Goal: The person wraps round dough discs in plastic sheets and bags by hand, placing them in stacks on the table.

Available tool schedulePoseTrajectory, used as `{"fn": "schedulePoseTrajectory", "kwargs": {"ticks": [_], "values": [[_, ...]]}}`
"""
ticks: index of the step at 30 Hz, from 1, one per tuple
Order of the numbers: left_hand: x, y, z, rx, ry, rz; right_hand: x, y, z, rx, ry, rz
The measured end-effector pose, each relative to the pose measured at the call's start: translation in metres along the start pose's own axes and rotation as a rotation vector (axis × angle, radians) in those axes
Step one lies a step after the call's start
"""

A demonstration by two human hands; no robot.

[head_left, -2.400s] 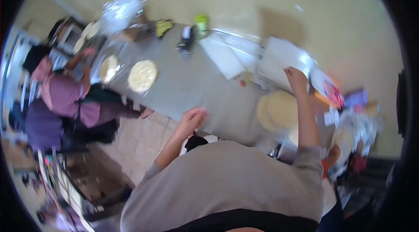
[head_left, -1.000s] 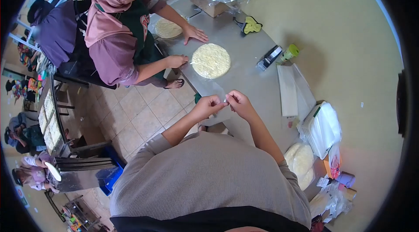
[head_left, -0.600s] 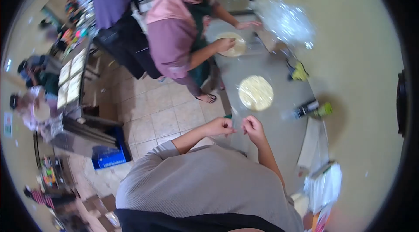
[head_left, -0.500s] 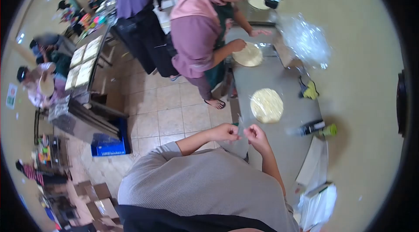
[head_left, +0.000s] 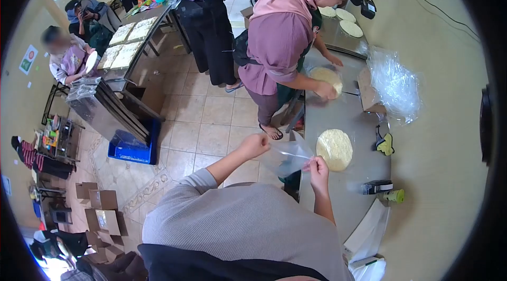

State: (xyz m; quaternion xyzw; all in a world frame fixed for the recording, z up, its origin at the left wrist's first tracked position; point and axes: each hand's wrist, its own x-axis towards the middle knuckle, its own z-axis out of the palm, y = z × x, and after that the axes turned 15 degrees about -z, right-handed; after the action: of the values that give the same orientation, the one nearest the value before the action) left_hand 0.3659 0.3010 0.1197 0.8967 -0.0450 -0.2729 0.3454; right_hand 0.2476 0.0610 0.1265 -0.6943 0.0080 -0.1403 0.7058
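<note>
A clear plastic bag [head_left: 288,155] is stretched between my two hands, above the near edge of the metal table [head_left: 338,196]. My left hand [head_left: 256,145] is closed on its left side. On its right side, my right hand [head_left: 317,166] pinches the plastic. Just beyond my right hand lies a round pale flat dough [head_left: 334,150] under clear film. Farther up the table, a co-worker's hand [head_left: 326,90] rests on another round dough [head_left: 323,78].
The co-worker in a pink head covering [head_left: 277,43] stands at the table's left side. Along the wall are a heap of clear bags [head_left: 393,85], a yellow-green item [head_left: 385,143], a black device [head_left: 377,187] and a green-capped container [head_left: 394,195]. A blue crate [head_left: 133,149] sits on the floor.
My hands have moved apart, and the clear bag now spreads between them. The view has turned, so the dough and co-worker appear lower and farther right.
</note>
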Motion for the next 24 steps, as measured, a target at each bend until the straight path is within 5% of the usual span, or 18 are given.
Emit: {"fn": "schedulePoseTrajectory", "kwargs": {"ticks": [2,5,9,12,16,24], "values": [[-0.005,-0.003,0.003,0.032,0.311,0.053,-0.003,-0.001,0.01,0.04,-0.014,-0.034],[0.003,-0.017,0.019,0.115,0.361,0.127,-0.01,0.006,0.015,0.033,-0.076,-0.053],[0.007,-0.021,0.015,0.009,0.154,0.041,-0.019,0.009,0.01,0.231,-0.105,0.032],[0.003,-0.028,0.004,0.039,0.254,0.093,-0.034,0.042,-0.016,0.533,0.334,0.286],[-0.004,-0.052,-0.014,0.071,0.305,0.047,-0.037,0.111,-0.076,0.487,0.994,0.652],[-0.028,-0.105,-0.032,0.062,0.331,-0.113,0.003,0.124,-0.107,0.662,1.062,0.658]]}}
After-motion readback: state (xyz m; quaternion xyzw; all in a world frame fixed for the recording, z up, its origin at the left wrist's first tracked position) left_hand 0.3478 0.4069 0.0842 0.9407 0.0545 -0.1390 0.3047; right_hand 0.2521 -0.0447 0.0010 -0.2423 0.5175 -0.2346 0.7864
